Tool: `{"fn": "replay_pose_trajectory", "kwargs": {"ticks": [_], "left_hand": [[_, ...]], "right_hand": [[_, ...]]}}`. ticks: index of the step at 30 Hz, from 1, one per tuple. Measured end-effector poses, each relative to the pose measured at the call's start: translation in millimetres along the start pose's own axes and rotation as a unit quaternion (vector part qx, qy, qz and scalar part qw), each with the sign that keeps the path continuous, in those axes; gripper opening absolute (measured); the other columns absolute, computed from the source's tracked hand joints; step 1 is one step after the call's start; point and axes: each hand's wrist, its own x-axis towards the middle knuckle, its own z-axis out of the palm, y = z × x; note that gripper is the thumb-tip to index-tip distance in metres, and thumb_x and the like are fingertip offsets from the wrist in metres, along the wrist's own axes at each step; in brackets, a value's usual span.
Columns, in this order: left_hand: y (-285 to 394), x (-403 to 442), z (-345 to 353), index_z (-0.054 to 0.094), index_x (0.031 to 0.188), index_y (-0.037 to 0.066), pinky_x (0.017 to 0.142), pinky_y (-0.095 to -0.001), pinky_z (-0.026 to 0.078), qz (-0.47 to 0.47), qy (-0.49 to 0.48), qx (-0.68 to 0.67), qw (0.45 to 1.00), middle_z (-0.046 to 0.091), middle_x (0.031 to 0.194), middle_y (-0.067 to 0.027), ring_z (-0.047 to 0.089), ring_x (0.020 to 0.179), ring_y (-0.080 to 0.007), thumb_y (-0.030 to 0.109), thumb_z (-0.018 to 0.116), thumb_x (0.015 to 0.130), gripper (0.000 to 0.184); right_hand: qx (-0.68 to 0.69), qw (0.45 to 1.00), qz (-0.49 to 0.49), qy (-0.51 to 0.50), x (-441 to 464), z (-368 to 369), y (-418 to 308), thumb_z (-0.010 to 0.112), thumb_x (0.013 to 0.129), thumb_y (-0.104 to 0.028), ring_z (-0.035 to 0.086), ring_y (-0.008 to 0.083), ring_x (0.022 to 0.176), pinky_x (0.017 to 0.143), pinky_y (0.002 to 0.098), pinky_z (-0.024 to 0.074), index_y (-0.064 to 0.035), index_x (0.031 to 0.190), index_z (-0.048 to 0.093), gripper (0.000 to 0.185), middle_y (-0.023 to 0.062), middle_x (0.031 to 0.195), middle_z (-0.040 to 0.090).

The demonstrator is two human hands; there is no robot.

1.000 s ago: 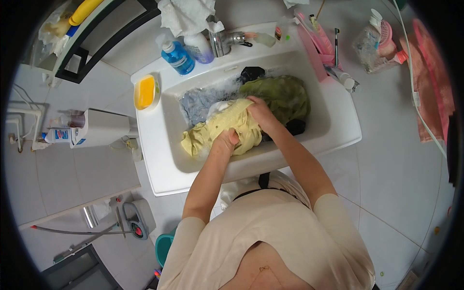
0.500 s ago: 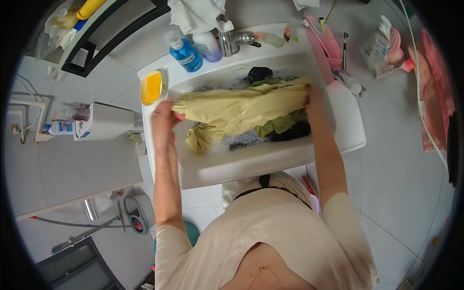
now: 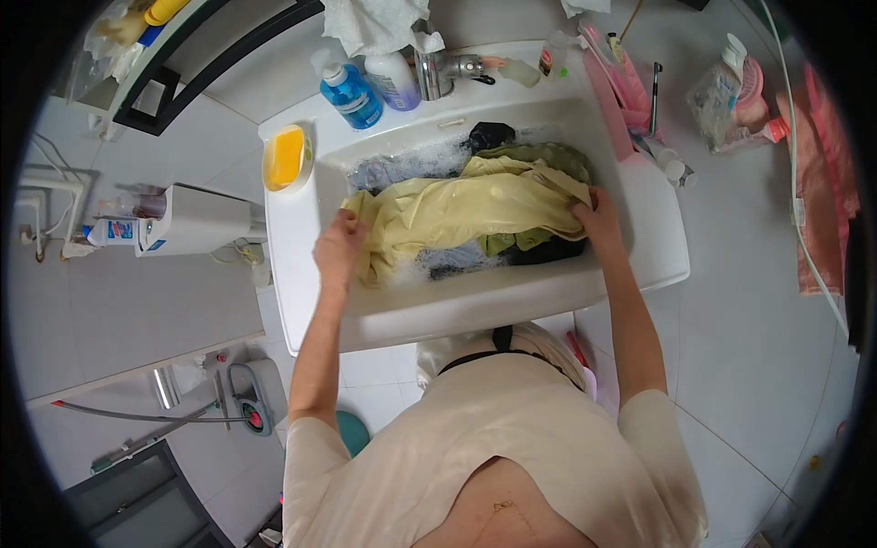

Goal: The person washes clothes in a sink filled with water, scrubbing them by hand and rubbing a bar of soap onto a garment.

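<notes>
- Here's the left hand [image 3: 338, 248], fingers closed on the left end of the yellow cloth [image 3: 457, 210], over the left side of the basin.
- And the right hand [image 3: 600, 222] grasps the other end, over the right side of the basin: both hands full, well apart.
- Between them the yellow cloth stretches wide across the sink [image 3: 660, 239], creased and bunched at its left end, lying over the other laundry.
- Beneath and around it, a crowd: green cloth [image 3: 553, 157] showing behind and in front, blue-grey cloth [image 3: 384, 173] behind on the left, dark cloth [image 3: 491, 135] by the back wall, and white suds [image 3: 402, 274] at the front left.
- Out on the rim now! Yellow soap [image 3: 287, 157] sits in its dish at the far left corner; along the back stand a blue bottle [image 3: 354, 99], a white-and-purple bottle [image 3: 393, 84] and the tap [image 3: 437, 75].
- Over on the right, a pink holder [image 3: 610, 114], with a tube [image 3: 671, 166] near its front end.
- Farther out, a pink towel [image 3: 818, 210] hangs at far right, and a teal tub [image 3: 352, 431] shows below, beside the left sleeve.
</notes>
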Motion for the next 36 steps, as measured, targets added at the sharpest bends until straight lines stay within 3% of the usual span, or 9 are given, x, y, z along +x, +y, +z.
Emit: {"fn": "replay_pose_trajectory", "kwargs": {"ticks": [7,10,14,17,23,26,30,33,36], "left_hand": [[65,-3,105,0.06,0.109,0.007,0.075,-0.0366,0.048,0.223,0.051,-0.089,0.969,0.063,0.098,-0.0156,0.06,0.087,-0.0298,0.024,0.065,0.075,0.038],[67,-2,108,0.061,0.106,0.005,0.071,-0.0343,0.049,0.058,-0.15,-0.238,0.958,0.064,0.092,-0.0143,0.061,0.078,-0.0269,0.017,0.064,0.075,0.033],[80,1,22,0.063,0.1,0.004,0.07,-0.0275,0.048,-0.034,-0.153,-0.47,0.869,0.064,0.087,-0.0038,0.059,0.078,-0.0123,-0.001,0.054,0.079,0.023],[84,12,-23,0.06,0.102,0.003,0.075,-0.0259,0.046,0.074,-0.081,-0.599,0.793,0.063,0.093,-0.0043,0.057,0.084,-0.0111,-0.001,0.051,0.081,0.023],[99,25,-67,0.055,0.103,0.002,0.081,-0.0269,0.046,-0.007,-0.034,-0.719,0.694,0.06,0.095,-0.0066,0.057,0.089,-0.0148,0.006,0.049,0.086,0.018],[110,20,-57,0.054,0.105,0.002,0.081,-0.0282,0.047,-0.016,-0.049,-0.739,0.672,0.059,0.098,-0.007,0.056,0.091,-0.0153,0.006,0.047,0.084,0.023],[95,34,-39,0.056,0.104,0.002,0.079,-0.0259,0.046,-0.04,-0.115,-0.712,0.692,0.059,0.095,-0.0046,0.054,0.091,-0.0135,0.006,0.053,0.079,0.026],[39,56,-15,0.056,0.109,0.002,0.073,-0.026,0.046,0.053,-0.017,-0.468,0.882,0.06,0.087,-0.005,0.057,0.081,-0.0125,0.002,0.055,0.075,0.035],[-10,78,-33,0.057,0.111,0.003,0.072,-0.0295,0.047,-0.026,0.056,-0.337,0.94,0.062,0.084,-0.0103,0.06,0.079,-0.0181,0.003,0.06,0.073,0.038]], "right_hand": [[-0.272,0.925,-0.264,0.021,-8,32,-54,0.065,0.071,-0.022,0.043,0.0323,0.117,0.097,0.0407,0.0361,-0.0088,0.125,0.044,0.059,0.0164,0.126,0.045],[-0.333,0.877,-0.348,0.006,0,61,-74,0.065,0.072,-0.023,0.038,0.03,0.123,0.1,0.0456,0.0317,-0.0128,0.119,0.05,0.05,0.0127,0.128,0.044],[-0.412,0.844,-0.342,-0.037,9,79,-58,0.066,0.069,-0.021,0.041,0.0306,0.121,0.097,0.0489,0.0325,-0.0088,0.1,0.059,0.035,0.0112,0.125,0.049],[-0.301,0.905,-0.283,-0.104,17,77,-74,0.065,0.07,-0.022,0.035,0.0292,0.126,0.101,0.0495,0.0276,-0.0107,0.099,0.06,0.032,0.0103,0.124,0.05],[-0.168,0.891,-0.414,-0.084,-1,80,-136,0.069,0.067,-0.026,0.039,0.0289,0.123,0.101,0.0432,0.0298,-0.0051,0.109,0.054,0.049,0.0121,0.125,0.049],[0.12,0.914,-0.292,-0.254,-14,97,-167,0.07,0.067,-0.017,0.045,0.0227,0.117,0.098,0.0339,0.0338,-0.0073,0.12,0.047,0.058,0.01,0.126,0.048],[0.219,0.87,-0.009,-0.442,-6,128,-165,0.068,0.07,-0.01,0.055,0.0195,0.1,0.086,0.0322,0.0434,0.0006,0.117,0.05,0.051,0.0105,0.109,0.058],[0.377,0.855,0.076,-0.348,-17,159,-133,0.062,0.072,-0.003,0.059,0.0196,0.093,0.082,0.0334,0.0459,0.0025,0.111,0.054,0.04,0.0105,0.101,0.061],[0.476,0.818,0.111,-0.305,-17,178,-112,0.06,0.07,0.0,0.058,0.0197,0.094,0.083,0.0326,0.045,-0.0005,0.11,0.056,0.041,0.0083,0.101,0.061]]}}
